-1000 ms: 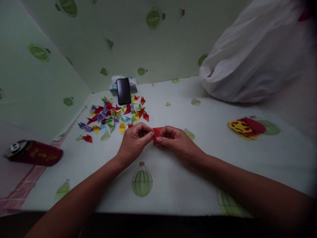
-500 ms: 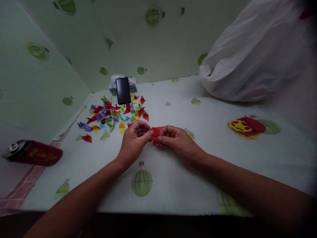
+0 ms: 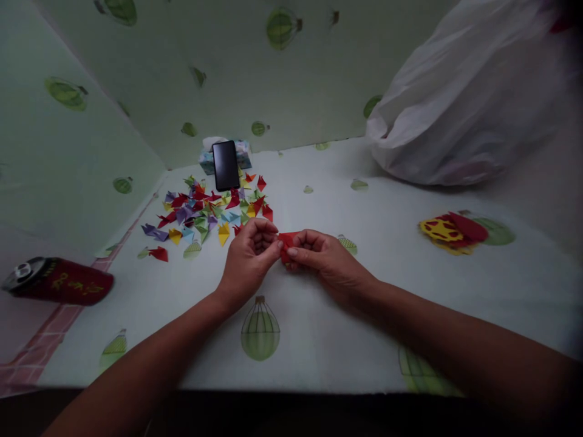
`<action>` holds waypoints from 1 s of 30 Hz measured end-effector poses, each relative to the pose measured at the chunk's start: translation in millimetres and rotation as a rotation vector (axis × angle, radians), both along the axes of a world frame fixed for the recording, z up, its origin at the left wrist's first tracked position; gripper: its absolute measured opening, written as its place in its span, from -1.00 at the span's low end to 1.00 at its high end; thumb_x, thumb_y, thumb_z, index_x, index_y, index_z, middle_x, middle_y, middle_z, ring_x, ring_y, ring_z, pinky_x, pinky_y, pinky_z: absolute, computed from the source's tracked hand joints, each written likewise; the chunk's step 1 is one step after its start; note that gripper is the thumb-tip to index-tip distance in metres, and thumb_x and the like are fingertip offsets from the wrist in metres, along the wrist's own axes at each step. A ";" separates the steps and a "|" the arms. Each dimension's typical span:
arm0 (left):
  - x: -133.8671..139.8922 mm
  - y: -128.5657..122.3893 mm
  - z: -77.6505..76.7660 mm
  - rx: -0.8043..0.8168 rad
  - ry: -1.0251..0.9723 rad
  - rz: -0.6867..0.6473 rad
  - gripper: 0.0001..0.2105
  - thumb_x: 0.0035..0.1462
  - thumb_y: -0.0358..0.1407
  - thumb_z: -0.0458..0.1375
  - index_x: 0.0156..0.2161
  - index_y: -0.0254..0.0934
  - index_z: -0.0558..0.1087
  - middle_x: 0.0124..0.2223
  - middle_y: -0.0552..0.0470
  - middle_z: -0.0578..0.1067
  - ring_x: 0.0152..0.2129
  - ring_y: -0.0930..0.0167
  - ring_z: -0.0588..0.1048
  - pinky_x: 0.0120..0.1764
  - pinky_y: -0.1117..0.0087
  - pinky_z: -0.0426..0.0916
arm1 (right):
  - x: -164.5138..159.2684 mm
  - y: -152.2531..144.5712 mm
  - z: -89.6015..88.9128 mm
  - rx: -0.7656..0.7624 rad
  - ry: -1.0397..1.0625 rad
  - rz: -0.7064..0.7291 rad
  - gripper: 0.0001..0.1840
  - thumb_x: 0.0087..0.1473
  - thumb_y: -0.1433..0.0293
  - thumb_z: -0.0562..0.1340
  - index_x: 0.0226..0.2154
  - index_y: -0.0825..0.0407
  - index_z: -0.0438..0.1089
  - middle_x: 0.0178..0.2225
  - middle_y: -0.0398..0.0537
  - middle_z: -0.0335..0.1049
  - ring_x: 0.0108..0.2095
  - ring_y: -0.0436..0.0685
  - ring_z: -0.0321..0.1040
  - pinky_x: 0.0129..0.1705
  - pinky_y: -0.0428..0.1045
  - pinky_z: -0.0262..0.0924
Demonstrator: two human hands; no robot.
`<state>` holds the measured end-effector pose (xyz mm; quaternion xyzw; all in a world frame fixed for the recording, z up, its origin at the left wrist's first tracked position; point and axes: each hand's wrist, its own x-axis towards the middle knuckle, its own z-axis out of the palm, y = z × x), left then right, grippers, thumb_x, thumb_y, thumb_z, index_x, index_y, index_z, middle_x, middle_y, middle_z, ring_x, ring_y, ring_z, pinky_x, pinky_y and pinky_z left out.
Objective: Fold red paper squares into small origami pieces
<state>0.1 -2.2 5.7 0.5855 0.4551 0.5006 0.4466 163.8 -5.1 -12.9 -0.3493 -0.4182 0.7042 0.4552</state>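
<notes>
A small piece of folded red paper [image 3: 286, 241] is pinched between both hands above the middle of the table. My left hand [image 3: 253, 252] grips its left edge between thumb and fingers. From the other side, my right hand [image 3: 324, 258] has its thumb and curled fingers closed on the paper, hiding part of it. Just beyond my left hand lies a heap of small folded paper cranes [image 3: 200, 212] in red, yellow, green, blue and purple. One red crane [image 3: 159, 254] sits apart at the near left of the heap.
Behind the cranes, a dark phone [image 3: 226, 165] leans on a tissue box [image 3: 207, 162]. At far left a red can [image 3: 64, 281] lies on its side. Yellow and red paper cut-outs [image 3: 444, 232] rest at right. A white plastic bag [image 3: 437, 121] bulges at the back right.
The hands stay nearly in place on the red paper, with slightly less of it showing between them. The whole view has shifted very slightly.
</notes>
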 end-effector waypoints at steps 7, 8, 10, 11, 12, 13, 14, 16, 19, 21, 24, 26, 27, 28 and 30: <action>1.1 -2.0 -4.5 0.023 0.046 -0.031 -0.82 0.04 -0.41 0.29 -0.27 -0.25 0.38 -0.36 0.13 0.44 -0.44 0.52 0.44 -0.33 0.48 0.39 | -1.4 1.2 -4.2 0.001 0.012 -0.009 -0.69 -0.11 0.29 0.48 -0.46 0.04 0.36 -0.45 -0.21 0.35 -0.41 -0.01 0.27 -0.26 -0.02 0.18; 1.3 -2.0 -5.0 0.028 0.052 -0.025 -0.83 0.04 -0.41 0.28 -0.27 -0.26 0.38 -0.36 0.13 0.43 -0.44 0.52 0.43 -0.34 0.49 0.38 | -1.7 1.3 -4.1 0.005 0.015 -0.010 -0.69 -0.11 0.30 0.48 -0.47 0.04 0.35 -0.46 -0.21 0.35 -0.42 -0.01 0.28 -0.26 -0.02 0.19; 2.1 -2.3 -5.5 0.029 0.047 -0.010 -0.84 0.04 -0.41 0.28 -0.28 -0.26 0.37 -0.37 0.14 0.43 -0.45 0.53 0.42 -0.36 0.49 0.36 | -2.0 1.2 -3.3 0.009 0.023 -0.017 -0.68 -0.13 0.32 0.49 -0.48 0.04 0.34 -0.47 -0.21 0.35 -0.42 -0.01 0.28 -0.26 -0.01 0.22; 2.7 -2.6 -5.5 0.021 0.036 -0.002 -0.84 0.04 -0.41 0.28 -0.29 -0.26 0.37 -0.38 0.14 0.42 -0.46 0.53 0.41 -0.37 0.49 0.35 | -2.0 1.0 -2.6 0.009 0.026 -0.019 -0.68 -0.14 0.32 0.49 -0.49 0.04 0.34 -0.47 -0.21 0.35 -0.42 -0.01 0.29 -0.26 -0.01 0.23; 3.2 -2.8 -5.4 0.009 0.020 0.006 -0.83 0.03 -0.40 0.28 -0.30 -0.26 0.36 -0.38 0.15 0.41 -0.47 0.53 0.40 -0.38 0.49 0.34 | -1.9 0.9 -2.0 0.009 0.029 -0.020 -0.68 -0.14 0.33 0.49 -0.49 0.04 0.33 -0.48 -0.21 0.36 -0.43 -0.01 0.29 -0.26 -0.01 0.24; 3.6 -3.0 -5.2 -0.007 0.002 0.015 -0.83 0.03 -0.40 0.29 -0.30 -0.26 0.36 -0.38 0.15 0.41 -0.47 0.53 0.40 -0.38 0.49 0.34 | -1.8 0.8 -1.5 0.008 0.031 -0.019 -0.68 -0.14 0.33 0.49 -0.49 0.04 0.33 -0.48 -0.21 0.37 -0.43 -0.01 0.30 -0.26 0.00 0.25; 3.7 -3.0 -4.9 -0.022 -0.014 0.026 -0.82 0.03 -0.39 0.29 -0.31 -0.26 0.35 -0.38 0.15 0.40 -0.48 0.53 0.40 -0.39 0.48 0.35 | -1.6 0.8 -1.2 0.006 0.035 -0.018 -0.68 -0.13 0.34 0.48 -0.48 0.04 0.33 -0.48 -0.21 0.37 -0.43 -0.01 0.31 -0.26 0.00 0.25; 3.2 -2.2 -4.2 -0.044 -0.037 0.046 -0.81 0.02 -0.38 0.30 -0.32 -0.26 0.35 -0.38 0.16 0.39 -0.49 0.54 0.40 -0.39 0.48 0.35 | -1.3 1.0 -1.2 0.001 0.052 -0.025 -0.69 -0.14 0.37 0.48 -0.48 0.03 0.31 -0.47 -0.21 0.39 -0.43 -0.02 0.33 -0.27 -0.01 0.25; 0.5 0.8 -3.8 -0.057 -0.070 0.069 -0.79 0.01 -0.37 0.32 -0.31 -0.27 0.35 -0.38 0.17 0.39 -0.51 0.56 0.40 -0.41 0.48 0.36 | -0.9 1.6 -2.3 -0.020 0.071 -0.032 -0.69 -0.15 0.42 0.46 -0.46 0.03 0.30 -0.47 -0.23 0.40 -0.45 -0.03 0.34 -0.28 -0.02 0.25; -1.4 3.2 -4.0 -0.048 -0.091 0.077 -0.79 0.01 -0.37 0.32 -0.31 -0.27 0.35 -0.40 0.18 0.39 -0.53 0.56 0.40 -0.42 0.49 0.36 | -0.8 1.9 -2.9 -0.026 0.073 -0.037 -0.70 -0.15 0.43 0.45 -0.45 0.02 0.30 -0.48 -0.24 0.40 -0.47 -0.03 0.34 -0.29 -0.02 0.25; -2.8 5.2 -4.5 -0.025 -0.102 0.080 -0.79 0.01 -0.38 0.32 -0.31 -0.27 0.34 -0.41 0.18 0.40 -0.54 0.56 0.41 -0.42 0.50 0.37 | -0.3 2.0 -3.2 -0.016 0.064 -0.051 -0.73 -0.12 0.44 0.43 -0.43 0.02 0.30 -0.50 -0.24 0.41 -0.46 -0.02 0.36 -0.29 -0.02 0.24; -2.4 4.9 -4.7 -0.013 -0.101 0.079 -0.79 0.01 -0.38 0.32 -0.31 -0.27 0.34 -0.41 0.18 0.40 -0.53 0.56 0.41 -0.42 0.50 0.37 | 0.0 2.2 -3.4 -0.018 0.065 -0.053 -0.77 -0.07 0.40 0.41 -0.41 0.03 0.32 -0.49 -0.20 0.43 -0.45 0.00 0.37 -0.28 -0.01 0.26; -1.9 4.3 -4.7 -0.008 -0.096 0.079 -0.79 0.01 -0.37 0.32 -0.31 -0.26 0.34 -0.41 0.17 0.40 -0.53 0.56 0.41 -0.42 0.50 0.37 | 0.2 2.3 -3.7 -0.023 0.065 -0.046 -0.78 -0.04 0.36 0.40 -0.40 0.03 0.34 -0.48 -0.18 0.45 -0.46 0.00 0.37 -0.29 -0.01 0.26; -1.3 3.4 -4.7 -0.002 -0.086 0.078 -0.79 0.02 -0.37 0.31 -0.31 -0.26 0.34 -0.40 0.17 0.40 -0.52 0.55 0.41 -0.41 0.50 0.37 | 0.3 2.4 -4.1 -0.026 0.058 -0.028 -0.78 0.00 0.32 0.39 -0.40 0.04 0.36 -0.46 -0.15 0.45 -0.47 0.00 0.36 -0.31 -0.01 0.26; -0.1 1.4 -4.6 0.008 -0.060 0.080 -0.80 0.04 -0.36 0.30 -0.31 -0.26 0.34 -0.40 0.17 0.39 -0.51 0.55 0.41 -0.41 0.49 0.36 | 0.5 2.4 -5.3 -0.022 0.017 0.020 -0.73 0.03 0.23 0.38 -0.41 0.07 0.40 -0.45 -0.13 0.45 -0.52 -0.03 0.32 -0.38 -0.03 0.23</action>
